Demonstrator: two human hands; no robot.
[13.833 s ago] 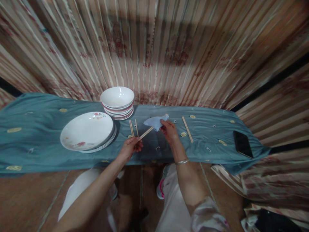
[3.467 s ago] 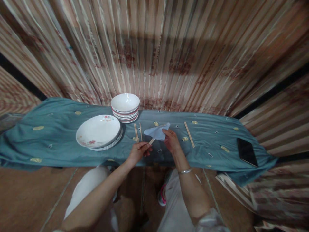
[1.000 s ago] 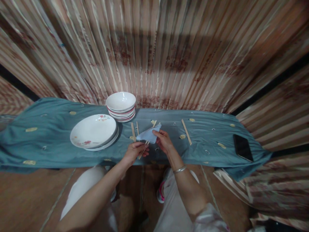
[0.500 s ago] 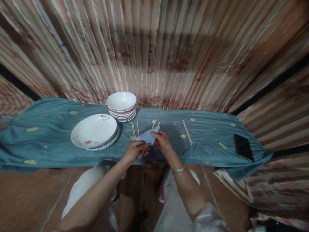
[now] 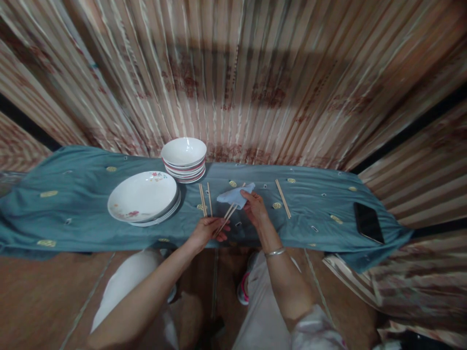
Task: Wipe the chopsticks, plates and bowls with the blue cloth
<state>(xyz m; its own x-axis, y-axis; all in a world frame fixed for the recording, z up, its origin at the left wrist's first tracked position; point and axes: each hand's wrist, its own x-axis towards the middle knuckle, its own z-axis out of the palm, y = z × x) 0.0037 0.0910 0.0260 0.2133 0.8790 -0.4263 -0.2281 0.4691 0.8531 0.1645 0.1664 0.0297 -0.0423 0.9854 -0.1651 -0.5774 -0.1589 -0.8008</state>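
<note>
My left hand (image 5: 210, 230) grips the near ends of a pair of wooden chopsticks (image 5: 229, 212), which slant away to the right. Around their far part is a light blue cloth (image 5: 235, 196), pinched by my right hand (image 5: 254, 206). The chopstick tips poke out just past the cloth. Beyond my left hand lie more loose chopsticks (image 5: 203, 200) on the cloth-covered table. Another pair of chopsticks (image 5: 282, 198) rests to the right of my right hand, touching neither hand.
A stack of white plates (image 5: 144, 197) with flower prints stands at the left. Behind it is a stack of white bowls (image 5: 184, 153). A black phone (image 5: 368, 222) lies at the right end of the blue-green tablecloth (image 5: 317, 194). A pleated curtain (image 5: 233, 87) hangs behind the table.
My right hand and the blue cloth have slid right and away along the chopsticks, apart from my left hand. More of the chopsticks' near length now shows. My left hand has barely moved.
</note>
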